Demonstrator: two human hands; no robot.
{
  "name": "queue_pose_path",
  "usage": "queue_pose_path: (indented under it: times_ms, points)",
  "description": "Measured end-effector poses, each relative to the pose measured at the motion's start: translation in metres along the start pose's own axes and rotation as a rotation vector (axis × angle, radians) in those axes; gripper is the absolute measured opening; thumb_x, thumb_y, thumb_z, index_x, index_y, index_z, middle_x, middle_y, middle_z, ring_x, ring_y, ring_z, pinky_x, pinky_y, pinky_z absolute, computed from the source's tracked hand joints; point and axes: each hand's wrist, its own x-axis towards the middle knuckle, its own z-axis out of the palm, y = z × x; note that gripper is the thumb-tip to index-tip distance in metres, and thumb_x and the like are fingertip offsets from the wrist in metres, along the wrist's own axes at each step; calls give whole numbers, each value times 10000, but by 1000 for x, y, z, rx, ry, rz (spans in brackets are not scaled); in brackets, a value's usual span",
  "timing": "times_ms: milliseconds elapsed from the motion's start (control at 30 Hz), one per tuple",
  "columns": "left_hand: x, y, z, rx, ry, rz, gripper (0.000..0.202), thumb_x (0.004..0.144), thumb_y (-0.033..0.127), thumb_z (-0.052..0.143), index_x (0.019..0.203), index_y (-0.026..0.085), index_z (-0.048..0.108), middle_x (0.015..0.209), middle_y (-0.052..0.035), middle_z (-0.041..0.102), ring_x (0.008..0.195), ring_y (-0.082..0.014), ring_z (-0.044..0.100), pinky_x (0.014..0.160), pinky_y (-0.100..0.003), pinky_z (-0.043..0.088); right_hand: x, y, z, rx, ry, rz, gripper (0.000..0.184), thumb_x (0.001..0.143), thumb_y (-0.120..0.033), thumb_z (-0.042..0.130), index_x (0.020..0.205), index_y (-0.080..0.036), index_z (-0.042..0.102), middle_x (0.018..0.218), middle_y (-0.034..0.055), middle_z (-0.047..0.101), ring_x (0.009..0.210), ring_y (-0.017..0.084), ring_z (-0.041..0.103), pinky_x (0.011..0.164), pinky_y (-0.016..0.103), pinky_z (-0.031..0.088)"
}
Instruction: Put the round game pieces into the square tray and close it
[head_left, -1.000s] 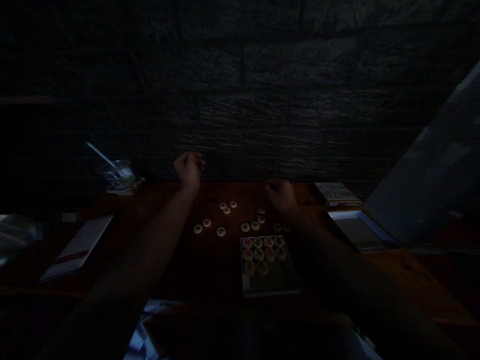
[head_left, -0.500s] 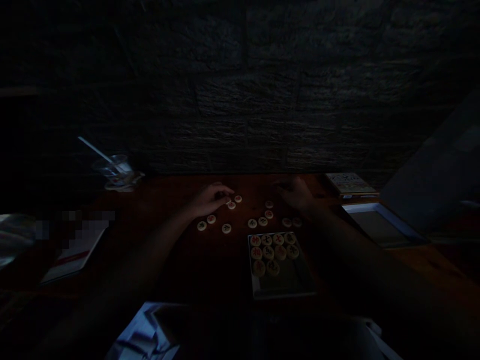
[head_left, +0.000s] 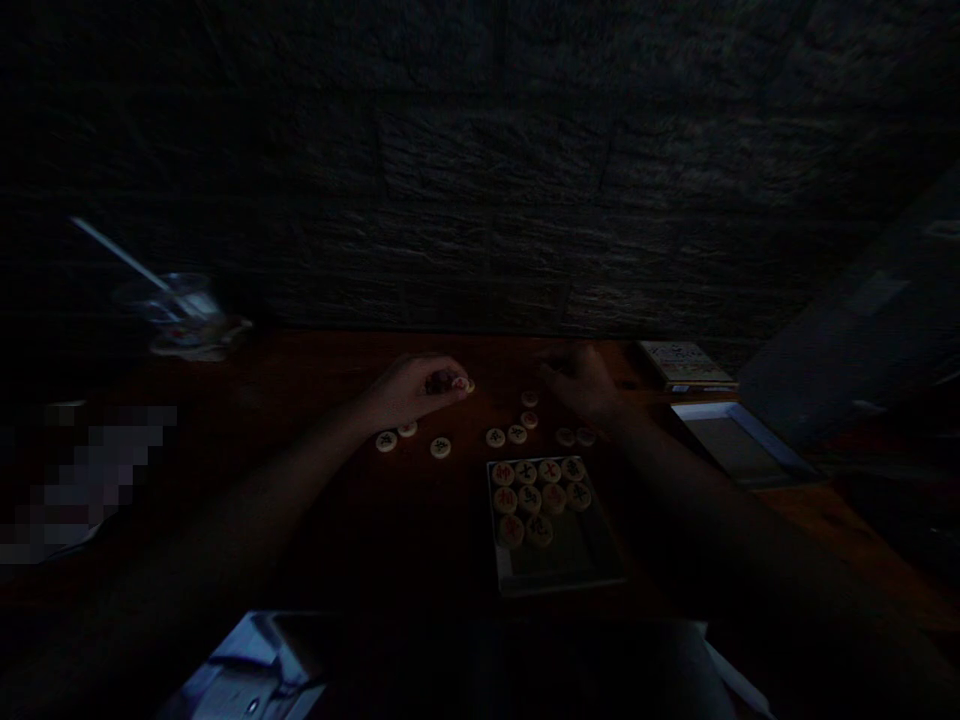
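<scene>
In the dim light, my left hand curls thumb and fingers around a round Chinese chess piece with a red mark. Another pale piece edge shows just past the fingertips. Bent fingers show on my right hand, beyond the loose pieces on the right; darkness hides whether they hold anything. Between the hands lie several loose pieces, such as a black-marked piece and a red-marked piece. Closer to me, a shallow box tray holds rows of red and black pieces.
A glass with a straw stands at the back left. On the right are a flat printed box and an open pale-rimmed box part. A stone wall rises behind the wooden table.
My left hand has moved over the two red-marked pieces and its fingers have closed around one. The right hand stays near the same spot. The view has shifted slightly.
</scene>
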Motion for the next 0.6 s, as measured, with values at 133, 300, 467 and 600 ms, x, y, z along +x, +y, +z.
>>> queue_pose_path:
  times_ms: [133, 300, 467, 600]
  points:
    - [4, 14, 22, -308, 113, -50, 246, 910, 354, 752, 1098, 194, 758, 1021, -54, 806, 919, -175, 745, 822, -297, 580, -12, -25, 8, 230, -79, 25, 345, 969, -483, 665, 1019, -185, 834, 843, 54, 811, 705, 191, 733, 612, 274, 546]
    - [6, 26, 39, -519, 152, -80, 318, 837, 278, 807, 1136, 176, 777, 1079, -90, 831, 948, -197, 791, 861, -321, 621, -26, -47, 19, 461, -184, 92, 466, 834, -624, 796, 994, -189, 833, 791, 40, 757, 567, 132, 629, 455, 230, 454]
    - [5, 28, 38, -557, 205, -150, 305, 750, 260, 866, 1037, 174, 806, 960, -87, 840, 841, -198, 801, 784, -314, 650, -27, -48, 22, 551, -160, 149, 462, 789, -587, 850, 952, -154, 835, 731, 33, 738, 500, 99, 555, 416, 218, 412]
    - [5, 31, 38, -749, 183, -206, 346, 766, 341, 882, 1047, 153, 805, 957, -108, 840, 820, -218, 814, 788, -357, 680, -27, -53, 23, 585, -139, 130, 423, 794, -553, 850, 934, -154, 838, 781, 52, 776, 560, 109, 602, 460, 211, 438]
